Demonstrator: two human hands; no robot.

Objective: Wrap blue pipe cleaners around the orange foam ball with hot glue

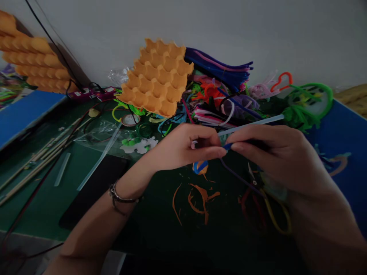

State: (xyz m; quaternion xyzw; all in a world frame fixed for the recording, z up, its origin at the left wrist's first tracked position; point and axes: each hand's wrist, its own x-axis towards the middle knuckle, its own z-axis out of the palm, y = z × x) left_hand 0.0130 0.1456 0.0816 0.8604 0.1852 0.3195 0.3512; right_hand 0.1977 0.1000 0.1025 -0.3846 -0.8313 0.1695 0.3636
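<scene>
My left hand (197, 144) and my right hand (272, 149) meet over the dark green table, fingertips pinched on a short blue pipe cleaner (227, 146). A thin purple strand (237, 173) hangs below the fingers; I cannot tell where it is attached. Something small and pale (194, 144) shows inside the curl of my left hand. Beneath the hands lies a small orange cup piece (200, 168) with blue in it. Scissors (254, 182) with a yellow handle lie below my right hand. A translucent glue stick (252, 124) stretches behind the fingers.
An orange egg carton (159, 78) leans on a pile of coloured pipe cleaners (218, 109). Orange scraps (200, 198) lie on the table. To the left are a black flat object (94, 191), wooden sticks (48, 152), glue sticks (62, 169) and a dark cable (43, 183).
</scene>
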